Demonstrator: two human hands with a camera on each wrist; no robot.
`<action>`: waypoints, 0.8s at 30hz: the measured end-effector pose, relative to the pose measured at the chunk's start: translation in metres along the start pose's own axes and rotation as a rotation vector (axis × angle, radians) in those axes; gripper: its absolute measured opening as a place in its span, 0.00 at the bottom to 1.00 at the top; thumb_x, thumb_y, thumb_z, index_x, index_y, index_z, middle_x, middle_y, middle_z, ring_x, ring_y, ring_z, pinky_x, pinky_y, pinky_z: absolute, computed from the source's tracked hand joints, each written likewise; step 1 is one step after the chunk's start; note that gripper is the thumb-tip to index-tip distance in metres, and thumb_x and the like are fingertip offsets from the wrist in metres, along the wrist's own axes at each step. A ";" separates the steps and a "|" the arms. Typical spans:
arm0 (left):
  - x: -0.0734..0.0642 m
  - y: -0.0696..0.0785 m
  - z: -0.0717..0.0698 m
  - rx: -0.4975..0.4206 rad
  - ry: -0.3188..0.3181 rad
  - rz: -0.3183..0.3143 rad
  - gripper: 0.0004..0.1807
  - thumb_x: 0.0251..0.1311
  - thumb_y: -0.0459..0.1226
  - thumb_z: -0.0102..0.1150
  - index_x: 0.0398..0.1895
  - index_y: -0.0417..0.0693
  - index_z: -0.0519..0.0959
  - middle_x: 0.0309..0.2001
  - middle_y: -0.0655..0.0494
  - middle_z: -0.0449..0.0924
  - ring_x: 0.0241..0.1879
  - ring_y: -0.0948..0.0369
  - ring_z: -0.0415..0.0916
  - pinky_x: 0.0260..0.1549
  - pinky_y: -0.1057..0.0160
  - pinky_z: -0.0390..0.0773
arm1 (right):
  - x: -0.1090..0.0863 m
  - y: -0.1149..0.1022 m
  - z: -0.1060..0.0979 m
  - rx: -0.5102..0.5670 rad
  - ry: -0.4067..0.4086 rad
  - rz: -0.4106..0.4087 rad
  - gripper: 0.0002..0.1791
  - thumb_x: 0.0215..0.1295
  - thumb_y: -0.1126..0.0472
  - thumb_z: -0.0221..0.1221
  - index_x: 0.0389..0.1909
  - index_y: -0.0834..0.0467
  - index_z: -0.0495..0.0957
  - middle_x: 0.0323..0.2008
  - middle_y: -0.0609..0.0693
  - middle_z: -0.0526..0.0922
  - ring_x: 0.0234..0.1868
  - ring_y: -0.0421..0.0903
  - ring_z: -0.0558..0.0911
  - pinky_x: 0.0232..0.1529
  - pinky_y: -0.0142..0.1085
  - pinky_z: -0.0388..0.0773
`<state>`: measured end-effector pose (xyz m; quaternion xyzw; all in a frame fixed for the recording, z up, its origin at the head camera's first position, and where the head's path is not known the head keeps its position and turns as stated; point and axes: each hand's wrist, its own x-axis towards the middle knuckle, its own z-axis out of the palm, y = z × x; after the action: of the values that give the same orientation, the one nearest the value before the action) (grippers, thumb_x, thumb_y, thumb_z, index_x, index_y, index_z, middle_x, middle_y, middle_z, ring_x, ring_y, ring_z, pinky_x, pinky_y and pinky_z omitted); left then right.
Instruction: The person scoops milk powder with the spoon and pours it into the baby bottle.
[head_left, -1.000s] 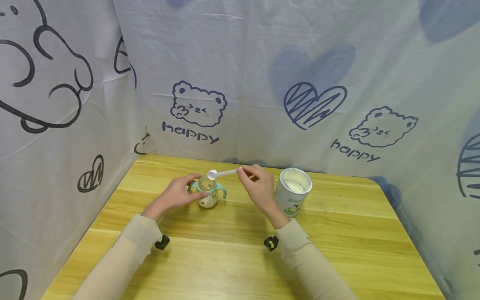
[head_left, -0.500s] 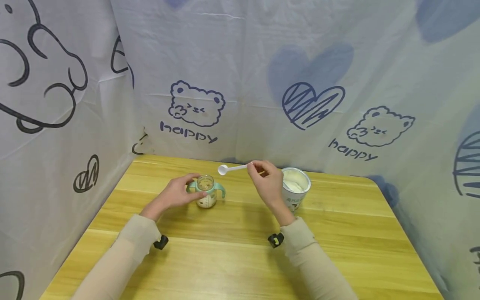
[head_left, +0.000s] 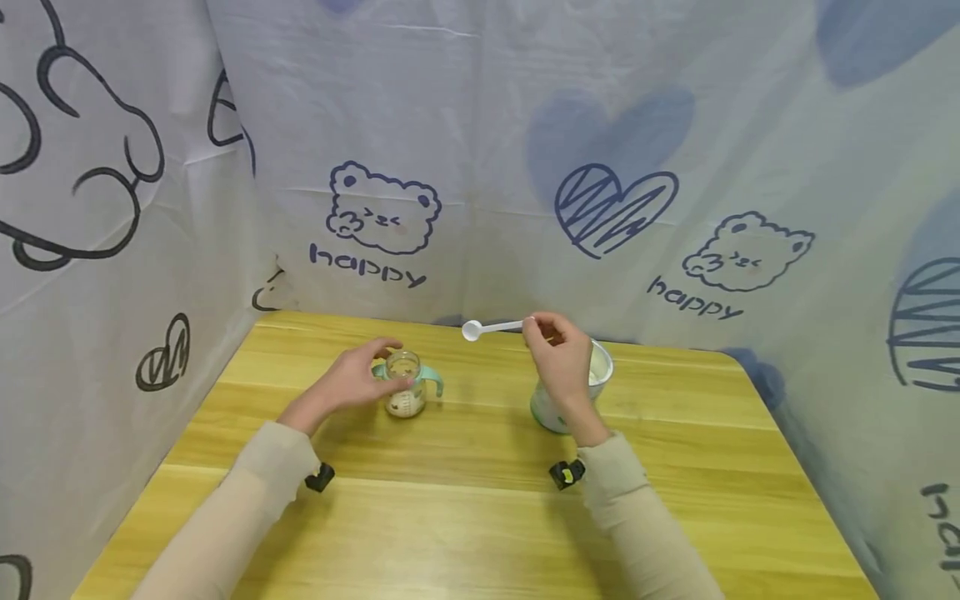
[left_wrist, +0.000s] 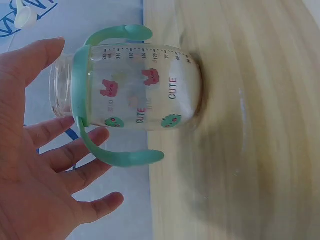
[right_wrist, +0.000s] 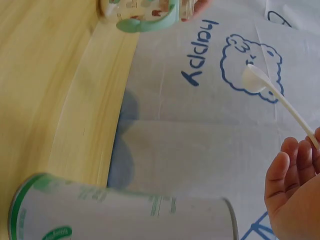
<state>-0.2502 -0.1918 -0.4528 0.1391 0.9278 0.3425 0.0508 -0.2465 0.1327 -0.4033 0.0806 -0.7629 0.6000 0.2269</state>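
Observation:
A clear baby bottle (head_left: 405, 402) with a mint-green collar and two handles stands upright on the table, whitish contents at its bottom. My left hand (head_left: 348, 379) steadies it at the neck, thumb on one side and index finger on the other; the remaining fingers (left_wrist: 95, 207) are spread. My right hand (head_left: 561, 354) pinches the handle end of a white measuring scoop (head_left: 471, 331), held in the air right of the bottle. Its bowl (right_wrist: 254, 80) points toward the bottle side. Behind that hand is an uncovered milk powder can (head_left: 551, 410), partly hidden; pale powder shows inside.
The wooden table (head_left: 420, 517) ends at a printed cloth curtain (head_left: 480, 167) along the back and left. A small black device (head_left: 567, 474) sits at the right wrist, and another black device (head_left: 320, 477) at the left.
The right hand has carried the scoop from over the bottle's mouth to the right, now covering part of the can. The left hand stays at the bottle. The head view has shifted slightly.

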 end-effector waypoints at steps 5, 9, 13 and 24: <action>0.006 0.009 -0.002 0.002 0.017 0.021 0.45 0.64 0.61 0.67 0.78 0.51 0.66 0.71 0.37 0.74 0.70 0.34 0.71 0.67 0.30 0.72 | 0.002 0.002 -0.014 -0.020 0.018 0.004 0.10 0.69 0.59 0.66 0.40 0.62 0.88 0.28 0.44 0.84 0.27 0.40 0.80 0.26 0.27 0.75; 0.012 0.017 -0.001 0.018 0.026 0.058 0.45 0.64 0.61 0.67 0.79 0.52 0.66 0.72 0.38 0.74 0.68 0.36 0.73 0.66 0.30 0.72 | 0.003 0.004 -0.026 -0.020 0.049 0.014 0.10 0.70 0.58 0.66 0.40 0.62 0.88 0.26 0.40 0.83 0.27 0.38 0.81 0.26 0.26 0.75; 0.017 0.026 0.000 0.025 0.023 0.095 0.45 0.64 0.62 0.67 0.79 0.53 0.66 0.72 0.39 0.74 0.67 0.38 0.75 0.66 0.31 0.73 | 0.004 0.010 -0.038 -0.024 0.086 0.005 0.09 0.71 0.60 0.66 0.39 0.63 0.88 0.25 0.38 0.82 0.26 0.36 0.81 0.26 0.25 0.75; 0.031 0.054 0.010 0.033 0.008 0.162 0.45 0.65 0.61 0.66 0.80 0.54 0.65 0.74 0.41 0.72 0.58 0.44 0.83 0.63 0.36 0.78 | -0.001 0.007 -0.068 -0.071 0.170 0.078 0.09 0.71 0.67 0.64 0.41 0.72 0.85 0.25 0.41 0.81 0.24 0.30 0.78 0.24 0.21 0.70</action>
<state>-0.2664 -0.1373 -0.4258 0.2132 0.9192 0.3308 0.0170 -0.2313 0.1991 -0.3974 -0.0085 -0.7641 0.5857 0.2701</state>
